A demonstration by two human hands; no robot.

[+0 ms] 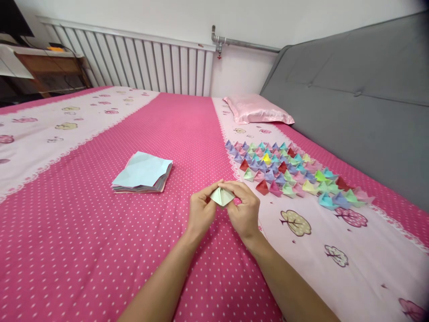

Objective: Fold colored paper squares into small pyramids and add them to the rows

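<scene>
View: head cam, the only one.
Held piece: pale grn folded paper (222, 197), held up over the dotted center band of the bed (134, 255), toward the near edge, approx mid L–R.
L hand (203, 210): pinching the ppr's L corner, thumb low on near side, index along the top.
R hand (245, 210): same on the R corner, mirrored. Index tips come close at the peak; can't tell if they touch. Other fingers curled, partly hidden.
Creases: fan from peak to lower point. Inner layers hidden, can't tell how many.
Step in hand: looks like 2-handed shaping of the folds, my read.
Doing it well: equal pressure L/R so the peak stays centered; thumbs flat along creases, not digging in. Thin ppr prob tears at the tip, so work slow and nip creases w/ pads, not nails. Keep elbows low for steadiness.
Paper stack (144, 172): L of the hands, on dotted band, lt blue sheet on top, edges uneven.
Paper boats (282, 167): multi-color rows toward the bed's R edge, well inside the far edge. R forearm shouldn't swing that way.
Pillow (256, 109): far R corner, by the headboard (351, 76).
</scene>
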